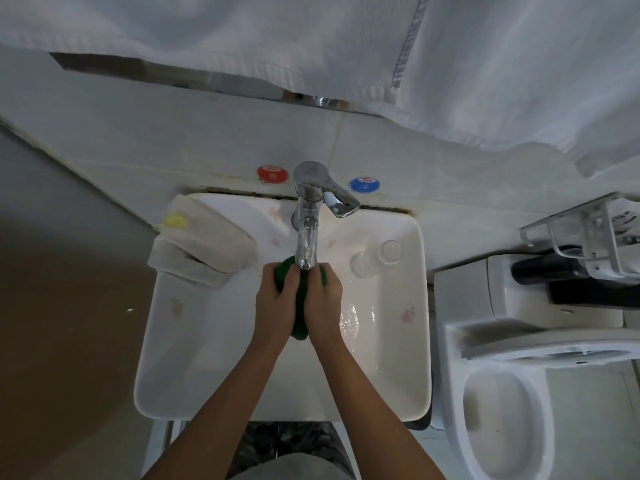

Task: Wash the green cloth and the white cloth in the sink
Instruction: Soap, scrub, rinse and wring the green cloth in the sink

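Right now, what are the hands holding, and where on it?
Both hands grip the green cloth under the faucet: left hand around its left side, right hand around its right side.

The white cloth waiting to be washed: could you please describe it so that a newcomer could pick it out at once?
Start at the white sink and find the chrome tap at its back edge. The white cloth lies folded on the sink's back left corner, left of the tap. Unlike the green cloth that both hands grip under the spout, it is untouched, off-white, with a yellow patch near its top.
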